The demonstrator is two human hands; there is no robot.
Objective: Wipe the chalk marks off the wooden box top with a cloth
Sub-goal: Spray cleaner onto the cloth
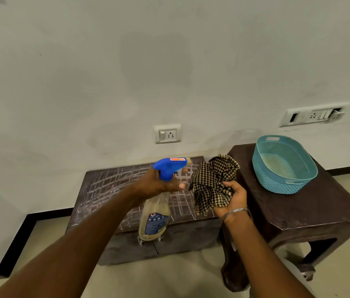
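A low dark brown wooden box [105,190] stands on the floor against a pale wall, its flat top covered with a rough grid of white chalk marks [103,186]. Above the box's right half, the left hand [159,183] is wrapped around the neck of a clear plastic spray bottle with a blue trigger head [154,214], its nozzle pointing right. Just beside it, the right hand [232,198], palm up, fingers curled, clutches a crumpled black-and-tan checked cloth [212,181], held in the air above the box's right end. A thin metal bangle [234,211] circles that wrist. Further right, a teal woven plastic basket [272,179] sits on the dark wooden tabletop [320,207] of a taller side table.
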